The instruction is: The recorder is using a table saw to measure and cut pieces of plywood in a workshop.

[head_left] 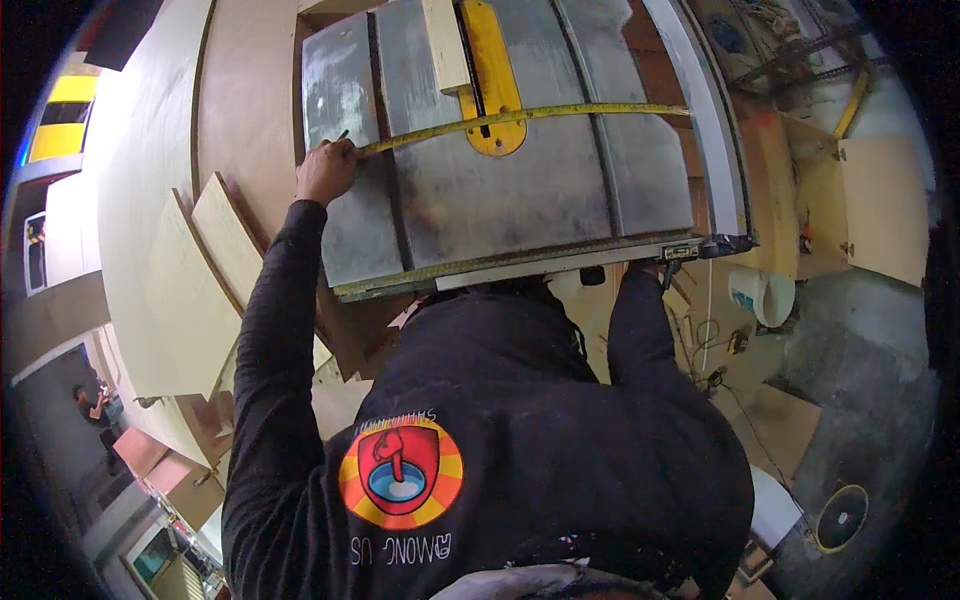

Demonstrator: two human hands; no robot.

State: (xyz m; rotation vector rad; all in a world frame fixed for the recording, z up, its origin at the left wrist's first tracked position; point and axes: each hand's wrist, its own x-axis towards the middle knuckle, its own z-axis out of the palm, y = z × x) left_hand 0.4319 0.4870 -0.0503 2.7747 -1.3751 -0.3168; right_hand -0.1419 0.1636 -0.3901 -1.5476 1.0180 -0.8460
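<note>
My left hand is closed at the left edge of a grey metal saw table, holding one end of a yellow tape measure. A short dark stick, perhaps a pencil, pokes out above its fingers. The tape blade stretches across the table, over the yellow throat plate, to the long metal rip fence on the right. By the fence's front end, next to the black lever, is my right hand. The front rail hides most of it, and its fingers do not show.
A narrow wooden strip lies beside the throat plate slot. Large pale boards stand to the left. On the right are a wooden cabinet with an open door, a white bucket and cables on the floor. Far left stands another person.
</note>
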